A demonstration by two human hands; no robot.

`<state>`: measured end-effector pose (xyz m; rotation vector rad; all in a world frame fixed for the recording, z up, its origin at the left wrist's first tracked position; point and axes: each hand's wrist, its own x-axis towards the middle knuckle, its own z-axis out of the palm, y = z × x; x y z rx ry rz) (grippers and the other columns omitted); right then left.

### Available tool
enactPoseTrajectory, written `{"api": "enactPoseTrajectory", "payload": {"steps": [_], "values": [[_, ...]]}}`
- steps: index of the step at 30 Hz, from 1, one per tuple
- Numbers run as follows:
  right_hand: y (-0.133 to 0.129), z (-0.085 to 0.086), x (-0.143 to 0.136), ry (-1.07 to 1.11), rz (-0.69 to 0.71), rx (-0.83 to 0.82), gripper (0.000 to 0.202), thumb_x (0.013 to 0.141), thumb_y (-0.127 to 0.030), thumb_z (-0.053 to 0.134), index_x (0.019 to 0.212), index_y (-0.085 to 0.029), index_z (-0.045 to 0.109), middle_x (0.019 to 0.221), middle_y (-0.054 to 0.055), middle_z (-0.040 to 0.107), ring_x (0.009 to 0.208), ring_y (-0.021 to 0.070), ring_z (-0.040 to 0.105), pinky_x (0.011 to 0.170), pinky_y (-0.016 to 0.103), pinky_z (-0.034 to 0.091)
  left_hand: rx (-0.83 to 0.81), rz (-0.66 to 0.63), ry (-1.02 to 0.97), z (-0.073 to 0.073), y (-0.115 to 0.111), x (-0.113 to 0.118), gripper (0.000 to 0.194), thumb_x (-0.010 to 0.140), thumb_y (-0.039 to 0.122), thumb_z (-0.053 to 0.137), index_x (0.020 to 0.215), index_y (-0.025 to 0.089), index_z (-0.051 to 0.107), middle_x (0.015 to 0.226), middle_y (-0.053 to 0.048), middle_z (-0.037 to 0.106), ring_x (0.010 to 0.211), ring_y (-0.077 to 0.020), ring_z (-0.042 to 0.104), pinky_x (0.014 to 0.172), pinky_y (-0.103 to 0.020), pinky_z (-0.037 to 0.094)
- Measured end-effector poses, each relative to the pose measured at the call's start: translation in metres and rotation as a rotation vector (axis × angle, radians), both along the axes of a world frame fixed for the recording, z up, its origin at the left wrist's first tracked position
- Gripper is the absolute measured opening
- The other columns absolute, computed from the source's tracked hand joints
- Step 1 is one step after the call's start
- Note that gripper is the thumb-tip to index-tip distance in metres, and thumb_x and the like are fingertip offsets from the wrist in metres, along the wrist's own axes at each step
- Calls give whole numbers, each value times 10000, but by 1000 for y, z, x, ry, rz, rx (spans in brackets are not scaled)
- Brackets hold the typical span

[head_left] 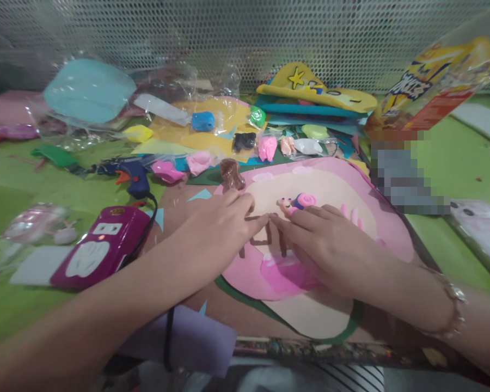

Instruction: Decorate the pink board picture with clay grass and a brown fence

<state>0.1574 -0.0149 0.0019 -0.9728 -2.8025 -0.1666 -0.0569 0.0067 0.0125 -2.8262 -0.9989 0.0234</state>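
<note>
A pink and cream paper cutout (237,272) lies on a brown board. Brown clay strips (262,241) form a frame-like shape on it. My left hand (218,231) rests at the upper left of these strips, fingers bent, index fingertip on the brown clay. My right hand (326,239) presses down from the right, its index fingertip close to the left one. Whether a small piece lies between either hand's fingers is hidden. Just above my right fingers sits a snail figure with a pink spiral shell (306,200). A pink clay patch (283,273) is below the strips.
Wrapped brown clay (232,174) touches the cutout's top edge. Behind are clay packets, coloured paper and a yellow hat-shaped piece (310,87). At left are a purple power strip (102,247) and glue gun (136,177); at right, a phone (479,234) and snack bag (428,87).
</note>
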Motion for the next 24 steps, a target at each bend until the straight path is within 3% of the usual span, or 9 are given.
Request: {"api": "enactPoseTrajectory", "payload": {"steps": [7, 12, 16, 24], "values": [[-3, -6, -3, -25, 45, -22, 422, 833, -134, 447, 1241, -59, 525, 944, 116, 612, 818, 245, 533, 703, 368, 391, 41, 61, -38, 2, 1, -2, 278, 868, 118, 461, 1103, 197, 588, 977, -85, 542, 916, -249, 478, 734, -356, 385], [-1, -6, -3, -20, 52, -69, 419, 823, -134, 461, 1227, -54, 539, 964, 109, 611, 818, 242, 530, 717, 371, 377, 3, 25, 17, 1, 0, 0, 198, 864, 153, 482, 1007, 197, 611, 951, -78, 536, 875, -245, 475, 711, -358, 365], [1, -7, -3, -2, 46, 7, 392, 858, -122, 404, 1216, -50, 546, 955, 117, 611, 802, 240, 529, 706, 366, 363, 68, 29, -9, 0, 3, -4, 225, 873, 150, 470, 1046, 193, 608, 949, -76, 534, 842, -233, 473, 712, -357, 360], [1, -6, -3, -29, 26, 25, 407, 866, -112, 383, 1241, -51, 530, 961, 120, 616, 795, 226, 536, 687, 347, 348, 45, 86, 8, 8, -4, -5, 192, 881, 140, 448, 911, 136, 637, 853, -91, 554, 816, -220, 487, 707, -350, 367]]}}
